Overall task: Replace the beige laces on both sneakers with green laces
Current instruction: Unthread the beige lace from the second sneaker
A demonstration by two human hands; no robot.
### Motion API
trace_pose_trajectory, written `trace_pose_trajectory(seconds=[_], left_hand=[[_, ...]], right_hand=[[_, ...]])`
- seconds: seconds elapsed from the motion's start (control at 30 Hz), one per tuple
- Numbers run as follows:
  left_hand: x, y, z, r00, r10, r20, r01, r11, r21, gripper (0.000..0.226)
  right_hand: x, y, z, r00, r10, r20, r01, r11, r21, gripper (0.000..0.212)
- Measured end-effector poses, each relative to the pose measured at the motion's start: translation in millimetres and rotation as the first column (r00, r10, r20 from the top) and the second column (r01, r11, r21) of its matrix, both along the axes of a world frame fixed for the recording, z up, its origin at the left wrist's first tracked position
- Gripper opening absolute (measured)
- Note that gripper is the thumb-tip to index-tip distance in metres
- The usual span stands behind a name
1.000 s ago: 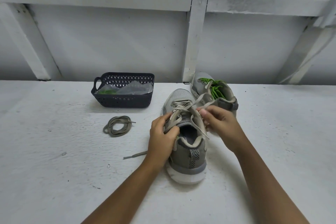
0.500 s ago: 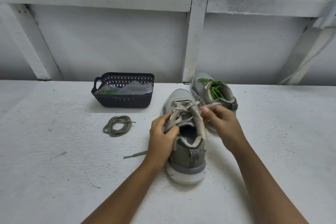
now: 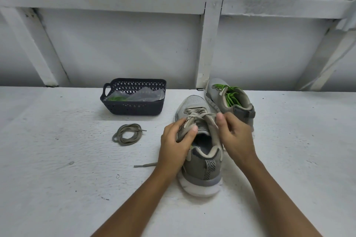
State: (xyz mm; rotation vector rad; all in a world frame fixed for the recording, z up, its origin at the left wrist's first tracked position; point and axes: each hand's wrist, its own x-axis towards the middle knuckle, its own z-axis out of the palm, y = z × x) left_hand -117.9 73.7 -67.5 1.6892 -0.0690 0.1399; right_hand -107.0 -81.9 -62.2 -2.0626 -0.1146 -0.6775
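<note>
**Beige lace [image 3: 195, 115] on the near sneaker [image 3: 204, 163]: unlacing in hand**

Sitting mid-tabletop [image 3: 57, 179], heel toward the camera, toe pointing away. Criss-crossed over the tongue, flat and soft-looking, slack in the upper rows. Pinched on the right side by the right hand [image 3: 234, 136], thumb and fingers closed on one strand just above the eyelets. Steadied on the other side by the left hand [image 3: 174, 146], fingers curled round the shoe's collar, thumb pressing a strand down. Trailing out from under that wrist onto the tabletop: one free end [image 3: 145, 165].

Looks like the removal step on the second shoe. Finished by the look of it: the far sneaker [image 3: 221, 102], just behind and to the right, threaded with green laces [image 3: 230, 95]. Off to the left, well apart: a coiled beige lace [image 3: 126, 134]. Behind that, a dark basket [image 3: 133, 109] holding a clear bag [image 3: 138, 97] with something green inside, probably the other green lace, though hard to tell.

Next, most likely: drawing the pinched strand up and out of its eyelet, then working row by row toward the toe. Calls for a smooth pull in line with the eyelet and a firm hold on the collar. Otherwise, a fair chance of dragging the whole sneaker along.
</note>
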Motion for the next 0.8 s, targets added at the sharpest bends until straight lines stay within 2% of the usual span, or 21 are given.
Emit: trace_pose_trajectory(seconds=[0.07, 0.1, 0.2, 0.27, 0.3, 0.43, 0.63, 0.73, 0.8], left_hand=[[-1.7, -1.3, 2.7, 0.998, 0.019, 0.065, -0.021, 0.999, 0.03, 0.059], [-1.6, -1.6, 4.0, 0.996, 0.036, 0.085, -0.038, 0.999, 0.026, 0.058], [10.9, 3.1, 8.3, 0.996, 0.046, 0.079, -0.044, 0.999, -0.023, 0.029], [20.8, 10.3, 15.8, 0.997, -0.03, 0.074, 0.03, 1.0, 0.001, 0.013], [25.6, 15.2, 19.9, 0.994, -0.083, 0.067, 0.081, 0.996, 0.032, 0.012], [42.6, 26.0, 30.2, 0.984, -0.173, 0.052, 0.157, 0.96, 0.231, 0.019], [66.5, 22.9, 49.6, 0.977, -0.207, 0.043, 0.178, 0.917, 0.356, 0.02], [68.6, 16.7, 54.5, 0.979, -0.194, 0.069, 0.161, 0.931, 0.329, 0.019], [64.3, 19.6, 54.7, 0.983, -0.17, 0.067, 0.147, 0.954, 0.259, 0.014]], right_hand=[[-0.1, 0.6, 0.1, 0.997, 0.077, 0.006, -0.077, 0.997, -0.025, 0.034], [0.4, -0.1, -0.4, 0.995, 0.1, 0.003, -0.1, 0.995, -0.019, 0.026], [1.4, -3.2, -0.3, 0.992, 0.127, 0.003, -0.127, 0.992, -0.023, 0.004], [0.5, -4.6, 0.1, 0.99, 0.138, 0.007, -0.138, 0.99, -0.018, 0.004], [0.2, -4.6, 0.6, 0.989, 0.146, 0.011, -0.145, 0.989, -0.009, 0.004], [-0.9, -4.9, 0.8, 0.987, 0.162, 0.02, -0.162, 0.986, 0.03, 0.007], [-1.3, -3.0, -0.2, 0.985, 0.173, 0.015, -0.174, 0.983, 0.06, 0.007], [-1.3, 0.8, -0.9, 0.987, 0.16, -0.013, -0.157, 0.979, 0.13, 0.006], [-1.8, 6.6, -2.0, 0.985, 0.16, -0.059, -0.141, 0.959, 0.246, 0.01]])
